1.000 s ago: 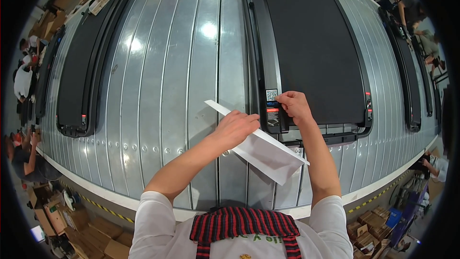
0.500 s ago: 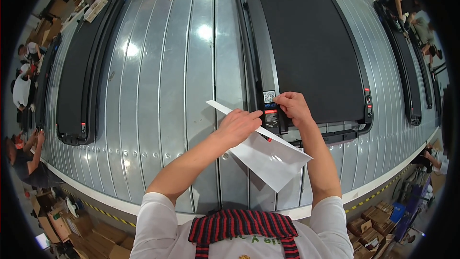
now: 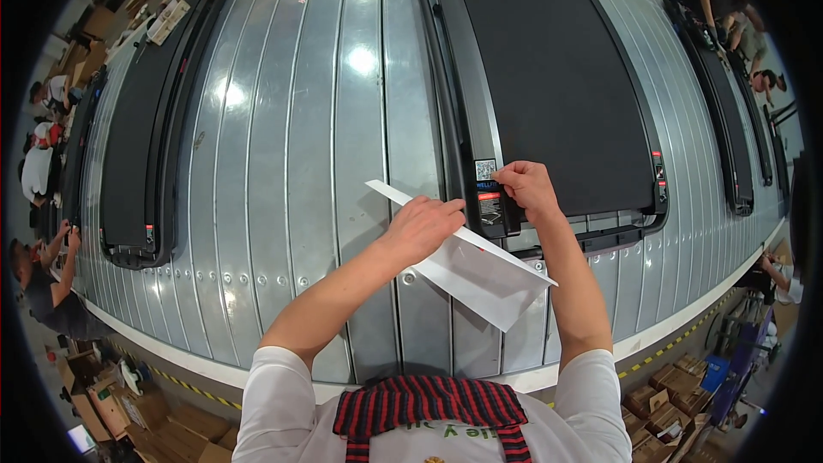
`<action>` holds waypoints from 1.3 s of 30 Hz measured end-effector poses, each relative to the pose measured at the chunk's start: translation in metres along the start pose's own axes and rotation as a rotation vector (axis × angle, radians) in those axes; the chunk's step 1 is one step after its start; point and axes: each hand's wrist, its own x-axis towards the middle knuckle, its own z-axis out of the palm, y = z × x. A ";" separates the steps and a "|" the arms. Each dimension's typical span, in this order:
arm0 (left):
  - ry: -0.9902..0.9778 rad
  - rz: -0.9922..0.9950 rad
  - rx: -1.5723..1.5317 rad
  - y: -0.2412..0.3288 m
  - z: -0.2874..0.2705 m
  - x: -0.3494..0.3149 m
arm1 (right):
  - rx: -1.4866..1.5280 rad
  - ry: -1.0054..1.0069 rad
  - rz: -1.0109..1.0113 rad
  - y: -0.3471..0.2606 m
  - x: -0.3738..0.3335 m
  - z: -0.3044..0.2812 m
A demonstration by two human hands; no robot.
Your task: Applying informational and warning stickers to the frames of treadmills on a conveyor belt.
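Observation:
A black treadmill [image 3: 557,77] with a wide belt lies on the metal surface ahead of me. At its near left corner is a square black-and-white code label [image 3: 485,169], above a black-and-red warning sticker [image 3: 489,207]. My right hand [image 3: 530,189] is closed in a pinch, thumb and forefinger at the label's right edge; whether the label is fully stuck down, I cannot tell. My left hand [image 3: 426,227] is closed on the upper edge of a folded white sheet [image 3: 493,287]. The sheet hangs tilted toward me, with a small red mark showing near its fold.
The surface is a ribbed metal conveyor [image 3: 283,163]. Another treadmill [image 3: 137,146] lies to the left with a small box on it, and more stand at the right. Several people work around the edges. Cardboard boxes [image 3: 669,403] are stacked on the floor, lower right.
The sheet's lower corner has lifted slightly and swung right, and less of the red print on it shows. Both hands stay almost in place, the right one still at the label.

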 end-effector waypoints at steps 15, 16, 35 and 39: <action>-0.024 0.041 0.037 0.004 -0.011 0.018 | -0.019 0.017 -0.022 -0.005 -0.004 0.002; -0.039 0.055 0.045 0.003 -0.011 0.021 | -0.027 0.020 -0.022 -0.004 -0.003 0.002; -0.123 0.022 0.036 -0.004 -0.006 0.019 | -0.062 0.026 -0.158 0.009 0.002 0.006; -0.045 0.053 0.065 -0.012 -0.007 0.005 | 0.058 -0.033 -0.099 0.005 0.000 0.000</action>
